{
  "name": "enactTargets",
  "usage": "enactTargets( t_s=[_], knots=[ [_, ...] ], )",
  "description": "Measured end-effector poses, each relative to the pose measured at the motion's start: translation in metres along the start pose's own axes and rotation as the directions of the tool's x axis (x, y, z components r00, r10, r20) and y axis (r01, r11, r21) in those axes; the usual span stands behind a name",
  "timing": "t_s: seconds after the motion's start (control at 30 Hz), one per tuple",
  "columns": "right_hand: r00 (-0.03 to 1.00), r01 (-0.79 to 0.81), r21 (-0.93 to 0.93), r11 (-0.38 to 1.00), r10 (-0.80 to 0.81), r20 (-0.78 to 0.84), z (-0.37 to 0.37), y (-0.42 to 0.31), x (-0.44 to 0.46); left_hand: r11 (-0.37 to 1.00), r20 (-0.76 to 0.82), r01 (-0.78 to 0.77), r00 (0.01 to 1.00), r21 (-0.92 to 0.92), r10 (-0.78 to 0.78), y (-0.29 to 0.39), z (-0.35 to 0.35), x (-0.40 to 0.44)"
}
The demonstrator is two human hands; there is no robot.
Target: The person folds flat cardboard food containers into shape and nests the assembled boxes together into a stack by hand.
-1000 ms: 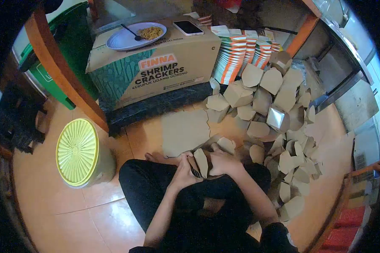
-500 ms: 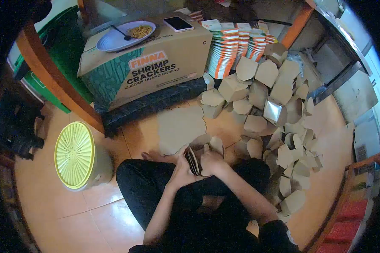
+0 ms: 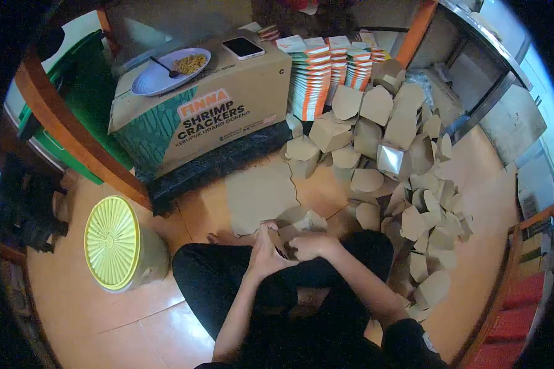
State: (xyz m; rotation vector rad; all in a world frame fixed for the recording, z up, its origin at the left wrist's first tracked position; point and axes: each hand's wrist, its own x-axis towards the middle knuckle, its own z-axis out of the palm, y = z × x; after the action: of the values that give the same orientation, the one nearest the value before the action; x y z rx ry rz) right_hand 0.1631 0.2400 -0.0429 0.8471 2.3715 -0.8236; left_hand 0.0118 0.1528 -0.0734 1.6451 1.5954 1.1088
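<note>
Above my crossed legs, a brown cardboard food box (image 3: 308, 221) stands partly opened between both hands, its flaps spread toward the far side. My left hand (image 3: 268, 255) grips its left wall, thumb and fingers wrapped around it. From the right, my right hand (image 3: 315, 245) reaches in with curled fingers closed at the box's near edge; the fingertips are partly hidden. On the floor just beyond lies a flat cardboard sheet (image 3: 261, 195). A big heap of folded brown food boxes (image 3: 369, 138) spreads along my right side.
A Finna shrimp crackers carton (image 3: 209, 120) stands ahead, bearing a plate (image 3: 146, 83) of food and a phone (image 3: 243, 47). Stacks of orange-and-white flat packs (image 3: 308, 83) rise beside it. A tub with a yellow lid (image 3: 111, 243) is at my left, near an orange post (image 3: 80, 135).
My right hand's fingers have shifted from pointing into the box to curling at its near edge. The dark opening between the walls shows less. The camera view has tilted slightly.
</note>
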Motion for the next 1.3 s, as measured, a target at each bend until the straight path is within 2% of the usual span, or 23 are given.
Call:
enactTargets(
  t_s=[0.1,0.2,0.3,0.4,0.43,0.53,0.63,0.77,0.87,0.97,1.07,1.1,1.17,1.23,1.3],
  knots=[
    [0.999,0.024,-0.025,0.999,-0.023,0.022,-0.001,-0.002,0.001,0.998,0.005,-0.054,0.998,-0.021,0.055,-0.003,-0.001,0.001],
    [0.958,-0.034,0.12,0.992,0.066,-0.278,-0.008,-0.019,-0.01,0.998,0.04,-0.063,0.997,-0.028,0.064,0.001,-0.003,0.003],
    [0.954,0.01,-0.02,1.0,-0.016,-0.298,0.039,0.002,0.053,0.997,0.066,-0.08,0.995,-0.006,0.08,-0.001,-0.006,0.003],
    [0.939,-0.193,0.004,0.981,0.186,-0.29,0.047,-0.012,0.069,0.992,0.073,-0.124,0.99,0.028,0.122,-0.008,-0.004,0.004],
    [0.905,-0.25,-0.09,0.964,0.2,-0.375,0.049,-0.015,0.066,0.988,0.071,-0.147,0.987,0.046,0.144,-0.01,-0.003,0.006],
    [0.863,-0.222,-0.036,0.974,0.18,-0.472,0.037,-0.024,0.054,0.985,0.066,-0.166,0.985,0.052,0.162,-0.011,-0.002,0.005],
    [0.959,-0.211,0.114,0.971,0.228,-0.17,-0.01,-0.028,0.017,0.998,0.093,-0.055,0.994,-0.041,0.059,-0.007,-0.004,0.001],
    [0.947,-0.212,0.122,0.97,0.235,-0.217,-0.019,-0.028,0.016,0.998,0.11,-0.031,0.993,-0.058,0.037,-0.02,0.002,-0.004],
    [0.965,-0.211,0.069,0.975,0.219,-0.144,-0.023,-0.023,0.027,0.995,0.103,-0.088,0.99,-0.054,0.094,-0.018,-0.001,0.001],
    [0.958,-0.205,0.0,0.979,0.2,-0.206,-0.009,-0.021,0.031,0.988,0.074,-0.155,0.985,-0.012,0.155,-0.019,0.0,0.001],
    [0.983,-0.145,-0.004,0.989,0.143,-0.118,0.003,-0.028,0.028,0.989,0.047,-0.143,0.989,0.034,0.141,-0.01,0.0,0.0],
    [0.983,-0.113,-0.031,0.993,0.107,-0.148,0.02,-0.018,0.044,0.987,0.067,-0.155,0.985,-0.037,0.158,-0.02,0.005,0.002],
    [0.92,-0.142,0.126,0.982,0.178,-0.349,0.052,-0.009,0.065,0.986,0.074,-0.163,0.984,-0.025,0.165,-0.025,0.006,0.003],
    [0.903,-0.258,0.108,0.96,0.28,-0.326,0.027,-0.038,0.04,0.988,0.075,-0.155,0.985,-0.023,0.157,-0.024,0.006,-0.002],
    [0.927,-0.222,0.057,0.973,0.229,-0.296,0.018,-0.041,0.033,0.99,0.071,-0.139,0.987,-0.031,0.141,-0.022,0.004,-0.003]
  ],
)
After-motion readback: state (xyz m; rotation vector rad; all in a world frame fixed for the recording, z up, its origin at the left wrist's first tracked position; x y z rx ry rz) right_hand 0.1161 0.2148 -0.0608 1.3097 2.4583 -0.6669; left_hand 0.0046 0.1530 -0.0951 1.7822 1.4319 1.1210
